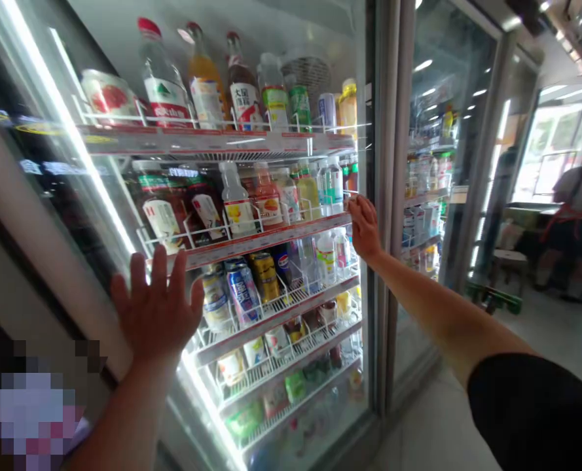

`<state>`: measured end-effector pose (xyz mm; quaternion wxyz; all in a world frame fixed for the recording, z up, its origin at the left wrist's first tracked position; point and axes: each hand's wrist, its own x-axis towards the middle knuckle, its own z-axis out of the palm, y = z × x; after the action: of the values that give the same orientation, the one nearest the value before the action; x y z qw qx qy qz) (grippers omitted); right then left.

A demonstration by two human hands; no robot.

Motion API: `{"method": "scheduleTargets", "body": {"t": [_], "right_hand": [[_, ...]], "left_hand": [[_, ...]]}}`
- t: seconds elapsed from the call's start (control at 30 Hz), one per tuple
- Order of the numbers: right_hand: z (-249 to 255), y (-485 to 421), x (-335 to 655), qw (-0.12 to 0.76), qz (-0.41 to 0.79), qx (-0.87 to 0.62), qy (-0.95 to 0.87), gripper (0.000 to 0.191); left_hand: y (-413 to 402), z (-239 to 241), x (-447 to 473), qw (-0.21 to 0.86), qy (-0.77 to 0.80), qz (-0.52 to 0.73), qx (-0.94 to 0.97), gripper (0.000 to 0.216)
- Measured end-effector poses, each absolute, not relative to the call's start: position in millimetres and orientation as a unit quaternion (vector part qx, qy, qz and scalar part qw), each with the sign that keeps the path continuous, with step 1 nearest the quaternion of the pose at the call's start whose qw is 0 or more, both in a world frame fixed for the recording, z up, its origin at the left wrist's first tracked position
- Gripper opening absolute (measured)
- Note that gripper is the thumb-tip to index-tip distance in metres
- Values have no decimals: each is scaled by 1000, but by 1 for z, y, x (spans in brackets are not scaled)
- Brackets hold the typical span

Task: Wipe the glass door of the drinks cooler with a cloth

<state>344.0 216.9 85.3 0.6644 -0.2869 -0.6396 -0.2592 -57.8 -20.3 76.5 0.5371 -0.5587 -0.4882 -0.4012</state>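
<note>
My left hand [156,307] is raised with its fingers spread, in front of the left side of a lit drinks fridge [266,140]. It holds nothing; whether its palm touches the glass I cannot tell. My right hand [365,227] reaches out to the fridge's right side, near the dark door frame [387,196]. Its fingers are bent together at the glass, and what may be between them is hidden. Behind the hands, shelves carry a red-capped water bottle [163,82], an orange drink bottle [205,82], a blue can [242,291] and a gold can [265,276].
More glass-doored fridges [448,131] run on to the right. Beyond them are a stool [509,261], a person in a light top [580,186] and a bright doorway [546,147]. Pale floor [428,418] lies below. A blurred-out patch [25,412] covers the lower left.
</note>
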Motion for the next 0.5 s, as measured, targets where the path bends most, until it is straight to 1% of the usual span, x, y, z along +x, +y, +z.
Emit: {"method": "scheduleTargets", "body": {"t": [0.1,0.3,0.5], "right_hand": [[89,222,353,674,-235,-308,-629,51],[68,225,355,700,-170,-372,-586,57],[86,239,343,719,-122,-437,-526,70]], "left_hand": [[-20,76,-59,548,-482,-397,-556,78],[-23,77,-57,531,-484,-397,-572,80],[-24,78,-57,493,-495,-399,-593,80]]}}
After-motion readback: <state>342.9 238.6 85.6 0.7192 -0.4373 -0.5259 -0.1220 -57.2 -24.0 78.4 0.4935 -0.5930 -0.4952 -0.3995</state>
